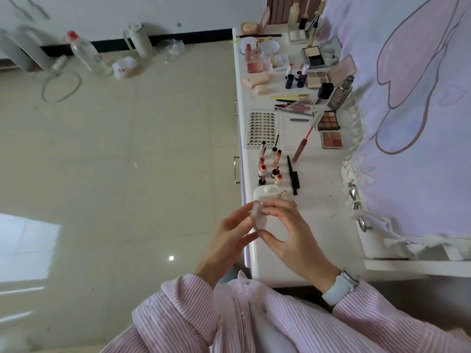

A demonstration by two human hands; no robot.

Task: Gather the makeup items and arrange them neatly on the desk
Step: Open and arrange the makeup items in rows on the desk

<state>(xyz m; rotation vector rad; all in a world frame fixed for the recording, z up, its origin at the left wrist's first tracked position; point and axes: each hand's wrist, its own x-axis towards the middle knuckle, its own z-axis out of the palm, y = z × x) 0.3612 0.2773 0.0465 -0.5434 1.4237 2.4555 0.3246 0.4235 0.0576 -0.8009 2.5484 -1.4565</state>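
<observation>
Both hands hold a small pale pink tube point(258, 217) above the near edge of the white desk point(321, 200). My left hand point(229, 240) pinches its left side, and my right hand point(288, 235) grips it from the right with thumb and fingers. Just beyond it sits a round white jar point(266, 193). Behind the jar stand several lip tubes point(270, 166) in a cluster, with a black mascara point(293, 175) lying to their right. A false-lash card point(261, 129), eyeshadow palettes point(328, 121), pencils point(293, 103) and more compacts cover the far half of the desk.
A bed with a lilac printed cover point(413, 110) borders the desk on the right. To the left lies a beige tiled floor point(114, 161) with plastic bottles point(84, 53), a white container point(139, 39) and a cable along the wall. A drawer handle point(236, 170) sticks out from the desk's left side.
</observation>
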